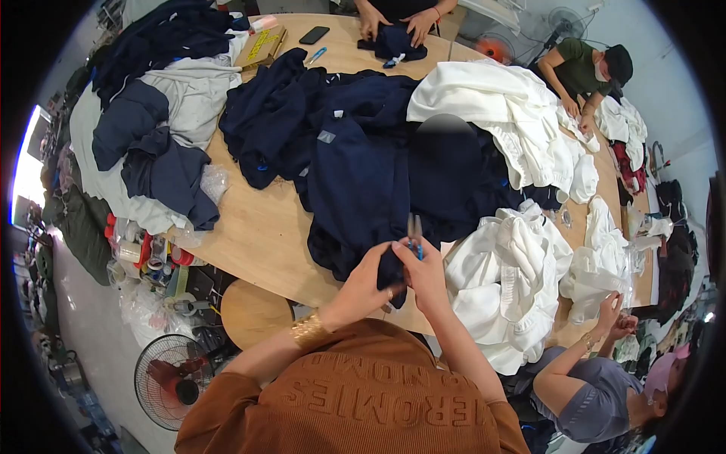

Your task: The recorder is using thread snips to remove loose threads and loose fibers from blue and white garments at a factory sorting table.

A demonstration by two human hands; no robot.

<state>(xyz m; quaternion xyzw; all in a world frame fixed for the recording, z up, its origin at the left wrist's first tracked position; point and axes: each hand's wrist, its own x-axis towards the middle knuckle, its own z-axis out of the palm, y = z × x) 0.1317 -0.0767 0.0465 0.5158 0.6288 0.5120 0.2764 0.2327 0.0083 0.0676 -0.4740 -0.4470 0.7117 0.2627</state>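
Close in front of me, a navy garment [355, 185] lies spread over the wooden table and hangs toward its near edge. My left hand [367, 281] is closed on a fold of this dark cloth, thumb and fingers pinched. Right beside it, my right hand [426, 278] is wrapped round a small pair of thread snips [415, 228] with blue handles, blades pointing away from me. The fingertips of both hands nearly meet at the cloth. Whether the right fingers also grip the fabric is hard to make out.
White garments [510, 280] are piled to my right, with more white cloth [491, 98] beyond. Grey and navy clothes [162, 163] lie at left. A phone [314, 35] and a blue pen-like tool [316, 55] rest far off. Co-workers handle cloth around the table [261, 227]. A fan [172, 382] stands lower left.
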